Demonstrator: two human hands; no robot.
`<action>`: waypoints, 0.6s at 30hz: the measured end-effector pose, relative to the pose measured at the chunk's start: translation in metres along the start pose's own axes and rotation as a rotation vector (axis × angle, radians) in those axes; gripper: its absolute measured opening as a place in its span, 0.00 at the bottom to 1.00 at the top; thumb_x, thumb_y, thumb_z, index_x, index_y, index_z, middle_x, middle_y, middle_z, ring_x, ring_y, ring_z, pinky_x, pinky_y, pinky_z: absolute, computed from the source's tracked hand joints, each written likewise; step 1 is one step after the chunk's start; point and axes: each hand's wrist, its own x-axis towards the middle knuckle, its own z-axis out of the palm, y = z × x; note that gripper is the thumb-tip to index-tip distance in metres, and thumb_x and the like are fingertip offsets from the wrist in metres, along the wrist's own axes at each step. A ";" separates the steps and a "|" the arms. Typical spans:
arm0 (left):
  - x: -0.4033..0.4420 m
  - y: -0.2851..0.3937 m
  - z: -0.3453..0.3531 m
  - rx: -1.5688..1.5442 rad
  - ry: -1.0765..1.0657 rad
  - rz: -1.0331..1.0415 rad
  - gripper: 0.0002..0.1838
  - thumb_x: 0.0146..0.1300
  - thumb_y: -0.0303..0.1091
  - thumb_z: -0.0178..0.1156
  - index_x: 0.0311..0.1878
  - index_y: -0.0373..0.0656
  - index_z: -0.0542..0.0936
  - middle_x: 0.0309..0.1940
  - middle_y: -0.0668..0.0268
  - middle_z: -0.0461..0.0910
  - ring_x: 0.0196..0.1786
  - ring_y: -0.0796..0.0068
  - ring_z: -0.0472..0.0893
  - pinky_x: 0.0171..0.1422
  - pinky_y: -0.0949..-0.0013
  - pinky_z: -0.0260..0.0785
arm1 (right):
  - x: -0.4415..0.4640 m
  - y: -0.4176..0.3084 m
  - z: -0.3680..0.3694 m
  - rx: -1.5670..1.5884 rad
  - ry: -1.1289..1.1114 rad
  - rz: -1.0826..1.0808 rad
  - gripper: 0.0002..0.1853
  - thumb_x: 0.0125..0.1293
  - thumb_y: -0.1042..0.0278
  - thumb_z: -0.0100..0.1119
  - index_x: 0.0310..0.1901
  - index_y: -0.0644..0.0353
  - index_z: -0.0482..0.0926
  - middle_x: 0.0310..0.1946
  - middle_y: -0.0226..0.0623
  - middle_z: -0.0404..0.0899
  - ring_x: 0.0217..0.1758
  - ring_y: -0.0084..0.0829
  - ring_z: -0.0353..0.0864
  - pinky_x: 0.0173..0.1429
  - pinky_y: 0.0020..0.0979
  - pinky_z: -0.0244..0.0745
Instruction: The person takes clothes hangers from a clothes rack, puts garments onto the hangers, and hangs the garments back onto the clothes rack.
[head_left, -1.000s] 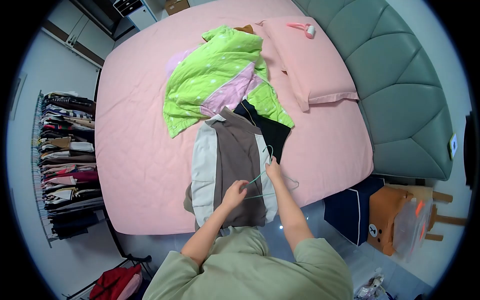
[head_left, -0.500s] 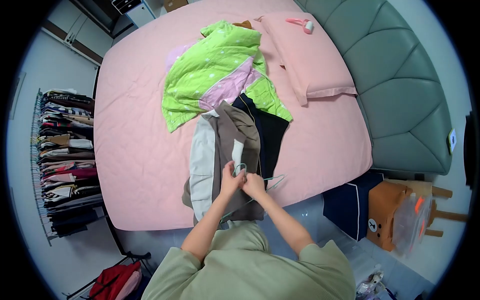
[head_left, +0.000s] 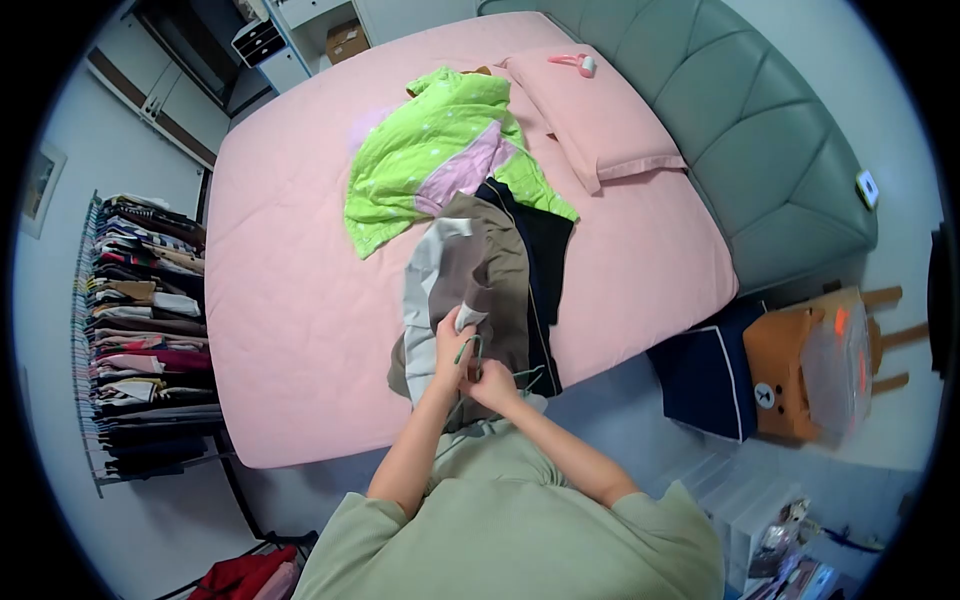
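Note:
My left hand (head_left: 455, 345) is closed at the edge of a grey-and-white garment (head_left: 424, 290), its fingers by a pale patch of the cloth. Close beside it, my right hand (head_left: 490, 385) is closed on a thin green clothes hanger (head_left: 528, 378). The hanger's hook shows between both hands, and its lower part is hidden by my right hand and arm. Under the garment lie a brown piece of clothing (head_left: 505, 265) and a dark navy one (head_left: 545, 245), spread at the bed's near edge.
Pink sheets cover the bed (head_left: 290, 300). A green and lilac quilt (head_left: 430, 150) lies crumpled beyond the clothes. A pillow (head_left: 595, 120) rests by the padded headboard (head_left: 760, 130). Clothes hang on a rack (head_left: 150, 330) at left. A navy box (head_left: 705, 375) and a brown bear-face box (head_left: 785, 370) stand right.
My view has shifted, and both hands are slightly lower and nearer my body with the hanger. The garment's upper part has folded toward my left hand.

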 end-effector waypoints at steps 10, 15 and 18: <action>-0.109 0.038 -0.059 -0.655 -0.062 -0.175 0.22 0.45 0.28 0.57 0.47 0.34 0.74 0.35 0.68 0.77 0.36 0.77 0.74 0.46 0.75 0.66 | -0.110 -0.054 0.009 0.042 0.248 -0.385 0.08 0.47 0.65 0.68 0.23 0.57 0.79 0.11 0.32 0.70 0.13 0.26 0.68 0.21 0.25 0.63; -0.159 0.082 -0.071 -0.514 -0.369 -0.018 0.21 0.44 0.29 0.64 0.45 0.36 0.75 0.36 0.68 0.77 0.39 0.79 0.75 0.46 0.75 0.65 | -0.155 -0.045 -0.013 0.116 0.557 -0.189 0.05 0.50 0.69 0.64 0.22 0.56 0.78 0.14 0.31 0.74 0.16 0.25 0.73 0.23 0.25 0.65; -0.181 0.102 -0.073 -0.495 -0.480 0.033 0.22 0.41 0.27 0.66 0.45 0.35 0.76 0.37 0.68 0.77 0.40 0.79 0.75 0.48 0.75 0.65 | -0.174 -0.037 -0.032 0.225 0.643 -0.203 0.16 0.54 0.78 0.58 0.47 0.61 0.75 0.13 0.20 0.64 0.16 0.12 0.58 0.23 0.19 0.53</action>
